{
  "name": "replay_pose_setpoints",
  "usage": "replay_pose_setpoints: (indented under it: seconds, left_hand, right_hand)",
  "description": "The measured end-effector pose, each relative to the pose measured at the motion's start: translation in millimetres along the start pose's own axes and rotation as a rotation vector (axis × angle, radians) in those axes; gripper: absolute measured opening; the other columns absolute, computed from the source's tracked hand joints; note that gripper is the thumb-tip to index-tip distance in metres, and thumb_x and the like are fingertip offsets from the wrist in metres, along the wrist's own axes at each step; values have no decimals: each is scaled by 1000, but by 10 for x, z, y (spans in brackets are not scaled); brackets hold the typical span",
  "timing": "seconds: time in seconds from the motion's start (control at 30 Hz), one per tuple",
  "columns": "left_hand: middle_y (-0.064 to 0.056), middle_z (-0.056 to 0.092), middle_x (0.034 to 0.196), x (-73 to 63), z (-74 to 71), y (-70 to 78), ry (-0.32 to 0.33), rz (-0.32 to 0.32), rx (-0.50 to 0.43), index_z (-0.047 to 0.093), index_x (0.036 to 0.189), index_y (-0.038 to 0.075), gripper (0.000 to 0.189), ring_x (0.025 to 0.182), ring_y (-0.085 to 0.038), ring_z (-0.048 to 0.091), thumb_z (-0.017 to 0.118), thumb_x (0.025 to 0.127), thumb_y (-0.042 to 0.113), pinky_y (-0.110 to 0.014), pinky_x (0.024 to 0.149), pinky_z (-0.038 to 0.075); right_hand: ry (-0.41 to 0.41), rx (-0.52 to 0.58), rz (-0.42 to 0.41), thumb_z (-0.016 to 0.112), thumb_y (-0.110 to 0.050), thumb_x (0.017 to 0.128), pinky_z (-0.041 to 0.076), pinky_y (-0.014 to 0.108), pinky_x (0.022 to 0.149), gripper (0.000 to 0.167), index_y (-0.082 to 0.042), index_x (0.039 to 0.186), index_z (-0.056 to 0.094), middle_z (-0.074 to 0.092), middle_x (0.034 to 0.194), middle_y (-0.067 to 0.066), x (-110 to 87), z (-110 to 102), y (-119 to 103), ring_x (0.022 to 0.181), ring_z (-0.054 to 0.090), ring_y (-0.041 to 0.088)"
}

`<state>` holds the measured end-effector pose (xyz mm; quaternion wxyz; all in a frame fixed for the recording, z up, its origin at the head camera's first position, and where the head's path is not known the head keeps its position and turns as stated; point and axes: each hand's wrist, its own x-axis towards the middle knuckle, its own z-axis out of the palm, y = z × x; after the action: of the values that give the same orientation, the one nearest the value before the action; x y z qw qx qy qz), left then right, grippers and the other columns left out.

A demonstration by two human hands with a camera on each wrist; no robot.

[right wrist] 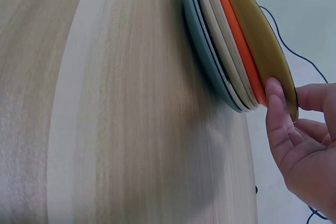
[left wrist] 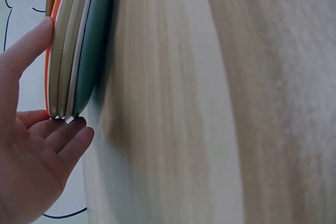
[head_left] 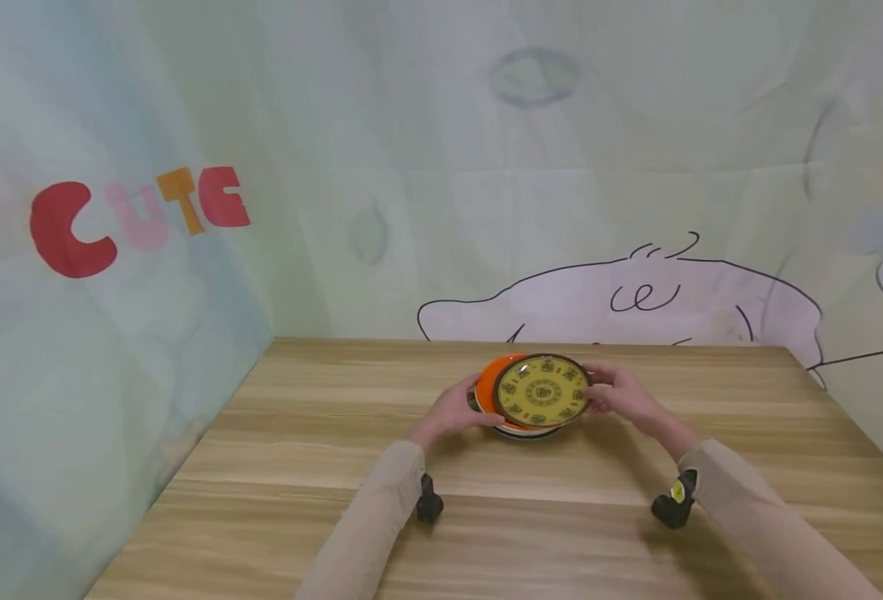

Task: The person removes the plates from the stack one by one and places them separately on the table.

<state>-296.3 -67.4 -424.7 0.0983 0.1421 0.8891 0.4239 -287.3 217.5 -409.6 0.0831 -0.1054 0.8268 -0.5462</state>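
Observation:
A yellow plate (head_left: 543, 390) with a dark rim and a ring of printed figures lies tilted over a stack, shifted toward the right. My right hand (head_left: 624, 396) pinches its right edge between thumb and fingers. Beneath it shows an orange plate (head_left: 489, 383), uncovered along its left side. Lower in the stack, the left wrist view shows beige plates (left wrist: 64, 51) and a green dish (left wrist: 94, 45) at the bottom. My left hand (head_left: 456, 410) holds the stack's left side, thumb at the orange edge and fingers along the rims.
The stack stands toward the far edge of a wood-grain table (head_left: 516, 533). Behind and to the left hangs a pale printed cloth (head_left: 411, 167) with letters and a cartoon outline. A small black device (head_left: 428, 500) sits at the left wrist, another (head_left: 674, 500) at the right.

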Motion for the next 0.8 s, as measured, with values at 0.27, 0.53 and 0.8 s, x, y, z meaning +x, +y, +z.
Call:
replay_pose_setpoints:
  seconds: [0.27,0.53,0.8]
  left_hand:
    - [-8,41,139,-2,-6,-18,1,-3,-5,34,140,11,89,129,-26,34,79,67,35,-45,107,27]
    - [-8,40,140,20,-6,-40,-7,5,-12,33,140,11,89,129,-25,34,79,68,34,-44,108,26]
    - [-9,39,141,45,3,-52,-15,0,-3,32,141,11,91,130,-26,32,79,67,35,-46,108,24]
  right_hand:
    - [-9,49,6,51,-2,87,55,27,67,58,13,136,23,42,123,36,-15,27,-17,69,59,11]
    - [-18,92,10,50,0,88,55,26,66,59,13,137,20,37,127,37,-9,9,-38,69,58,11]
    - [12,121,-47,50,-1,87,55,29,68,59,15,136,21,38,124,37,-33,-55,-96,69,60,12]
